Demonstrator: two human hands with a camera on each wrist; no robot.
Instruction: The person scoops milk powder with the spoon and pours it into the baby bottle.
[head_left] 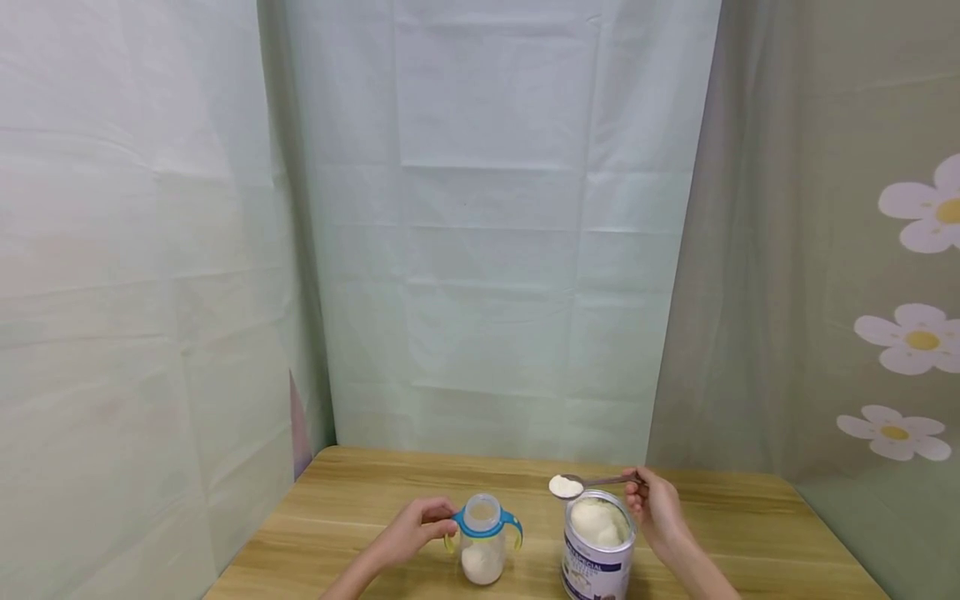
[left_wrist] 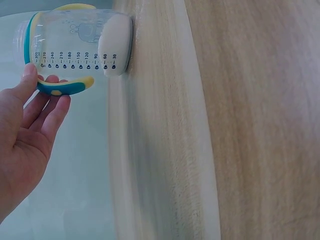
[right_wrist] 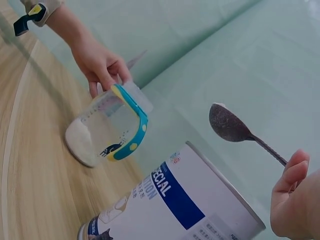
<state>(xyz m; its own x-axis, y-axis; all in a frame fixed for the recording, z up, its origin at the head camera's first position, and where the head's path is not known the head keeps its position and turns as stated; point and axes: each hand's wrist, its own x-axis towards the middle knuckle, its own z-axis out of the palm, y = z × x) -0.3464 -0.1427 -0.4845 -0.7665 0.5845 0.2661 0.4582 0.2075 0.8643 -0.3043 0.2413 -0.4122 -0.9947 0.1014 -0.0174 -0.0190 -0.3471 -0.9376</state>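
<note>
A clear baby bottle (head_left: 482,542) with blue and yellow handles stands upright on the table, lidless, white powder at its bottom. My left hand (head_left: 422,527) pinches its left handle (left_wrist: 65,88) between thumb and fingers. In my right hand (head_left: 657,506) is the handle of a dark metal spoon (right_wrist: 230,122), held level with a heap of white powder (head_left: 566,486) in its bowl. The spoon is above the far left rim of an open milk powder tin (head_left: 597,550), which is filled high with pale powder.
The wooden table (head_left: 360,500) carries the bottle and tin side by side, the tin on the right. Pale cloth curtains (head_left: 495,250) hang behind and at both sides, the right one printed with white flowers (head_left: 922,340).
</note>
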